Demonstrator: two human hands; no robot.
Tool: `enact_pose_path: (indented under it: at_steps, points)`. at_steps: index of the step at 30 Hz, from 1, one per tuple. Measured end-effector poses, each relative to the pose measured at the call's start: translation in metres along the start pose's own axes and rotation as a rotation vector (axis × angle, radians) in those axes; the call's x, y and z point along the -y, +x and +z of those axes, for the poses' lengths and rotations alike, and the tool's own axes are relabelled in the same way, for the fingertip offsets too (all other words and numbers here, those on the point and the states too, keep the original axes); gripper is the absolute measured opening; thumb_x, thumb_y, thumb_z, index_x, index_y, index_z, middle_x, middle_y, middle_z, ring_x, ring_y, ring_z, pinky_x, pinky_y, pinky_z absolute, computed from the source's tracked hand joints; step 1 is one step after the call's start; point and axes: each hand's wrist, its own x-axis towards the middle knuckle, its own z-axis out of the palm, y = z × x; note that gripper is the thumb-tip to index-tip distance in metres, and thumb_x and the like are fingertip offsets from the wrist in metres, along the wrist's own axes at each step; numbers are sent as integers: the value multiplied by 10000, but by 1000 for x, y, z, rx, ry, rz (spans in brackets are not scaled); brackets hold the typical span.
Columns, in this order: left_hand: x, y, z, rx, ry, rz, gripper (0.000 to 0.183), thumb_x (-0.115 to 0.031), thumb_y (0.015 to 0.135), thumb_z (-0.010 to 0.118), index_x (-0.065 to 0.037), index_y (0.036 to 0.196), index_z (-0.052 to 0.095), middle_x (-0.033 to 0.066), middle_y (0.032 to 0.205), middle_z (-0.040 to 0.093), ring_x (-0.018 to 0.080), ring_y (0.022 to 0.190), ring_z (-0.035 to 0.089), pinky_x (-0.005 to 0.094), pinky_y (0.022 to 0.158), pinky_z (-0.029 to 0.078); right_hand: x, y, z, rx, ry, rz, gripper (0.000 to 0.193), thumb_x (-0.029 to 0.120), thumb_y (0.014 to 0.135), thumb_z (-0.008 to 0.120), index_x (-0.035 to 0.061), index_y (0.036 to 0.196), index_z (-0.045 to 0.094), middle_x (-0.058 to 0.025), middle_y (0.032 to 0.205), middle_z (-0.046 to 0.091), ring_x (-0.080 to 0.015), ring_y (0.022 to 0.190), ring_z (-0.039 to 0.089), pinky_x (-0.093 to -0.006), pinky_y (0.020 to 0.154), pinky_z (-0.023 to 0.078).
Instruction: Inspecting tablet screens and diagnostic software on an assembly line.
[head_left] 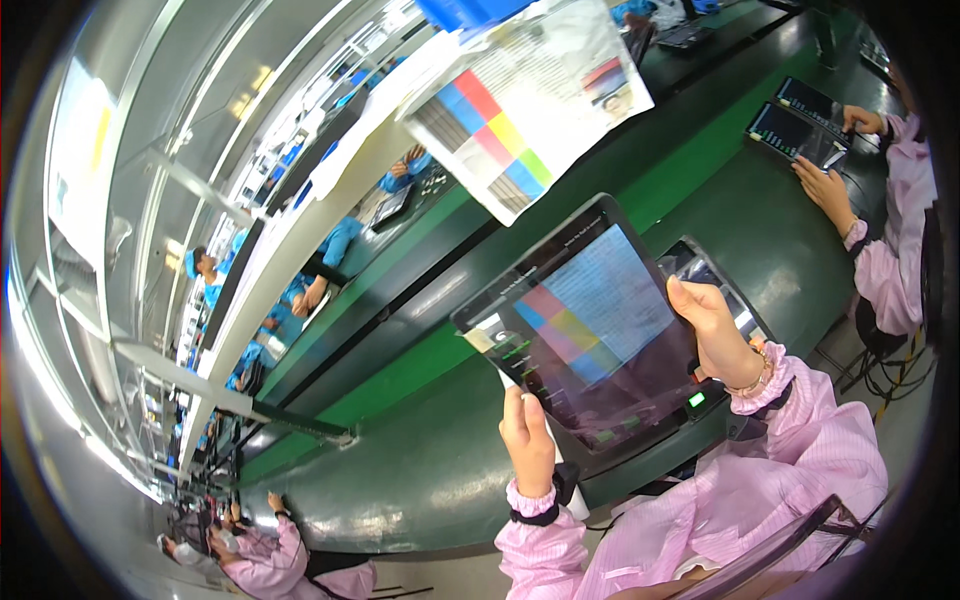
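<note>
A black tablet (600,340) is held up and tilted in front of me, by both hands. My left hand (527,445) is closed on its lower left corner; some of the fingers are hidden behind it. On the right edge, my right hand (715,335) grips with the thumb on the front. The tablet's screen shows a picture of a sheet with coloured blocks. Beyond it hangs a printed sheet (520,120) with matching colour blocks. Partly hidden behind the tablet, another dark flat device (712,275) lies on the green bench. A small green lit display (697,399) glows below my right hand.
The green workbench (400,480) runs across the view, with a raised shelf (290,260) along its far side. At right a person in pink handles two dark tablets (790,125). More people in pink sit at lower left; others in blue work beyond the shelf. Cables (880,370) hang at right.
</note>
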Motion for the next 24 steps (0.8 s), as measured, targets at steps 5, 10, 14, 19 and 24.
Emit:
enact_pose_path:
  at_steps: [5,10,14,19,24]
  points:
    - [5,10,-1,-87,-222,-179,285,-236,995,422,-1,1066,567,-51,764,508,30,668,421,204,583,342,-17,-6,6,120,-10,20,536,284,984,442,-40,1391,314,-130,1434,365,-173,1329,325,-293,1098,228]
    - [17,6,-8,-62,-303,-197,306,-232,989,442,8,1137,562,0,972,605,58,833,532,210,746,418,-36,-8,15,106,-32,70,496,270,987,439,-52,1358,374,-113,1379,441,-158,1283,383,-285,1081,253]
    - [39,-3,-16,-51,-329,-278,272,-226,985,451,-9,1096,573,3,956,605,57,819,532,201,705,421,-47,-8,20,71,-27,103,432,269,986,442,-60,1263,489,-101,1257,549,-142,1169,484,-278,1013,343]
    - [80,-59,-39,34,284,-184,252,-202,936,517,-18,1109,534,141,1112,565,237,984,568,330,800,470,-99,11,3,4,80,431,329,279,980,453,-8,1034,604,-71,1046,627,-129,964,565,-286,833,444]
    - [66,-138,-60,319,859,-223,471,-369,812,654,-229,1252,562,184,1373,390,395,1158,426,498,927,379,-135,39,7,-241,-157,644,496,422,931,504,-21,1155,529,-215,1416,347,-245,1351,209,-444,1081,160]
